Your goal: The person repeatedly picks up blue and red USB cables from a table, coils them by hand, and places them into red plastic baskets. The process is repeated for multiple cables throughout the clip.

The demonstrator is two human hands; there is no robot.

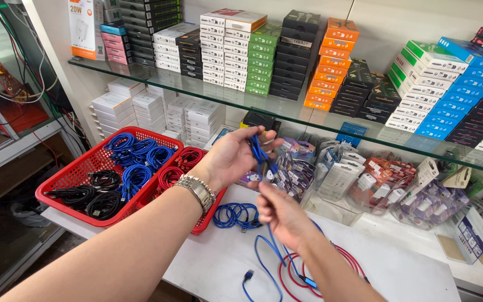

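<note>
I see my left hand (233, 156) raised above the counter (398, 268), palm turned up and toward me, fingers curled loosely around a small bundle of loops of the blue cable (259, 154). It is partly closed, gripping the loops between thumb and fingers rather than clenched into a fist. My right hand (280, 215) sits lower and nearer to me, just below the left one, its fingers pinched shut on the same cable where it drops out of the bundle.

The relation that matters: the cable runs almost straight down from the left hand to the right, so its taut stretch is upright between the two, and short. Below the right hand the slack trails toward the near edge of the counter, curving over a loose red cable (342, 263) and ending in a plug (248, 274) close to that edge. The right hand is the nearer one to the free length; the left holds what is wound.

A second coil of blue cable (236, 214) lies on the counter just left of my right hand, beside the red baskets (79, 173) at the counter's left end.
</note>
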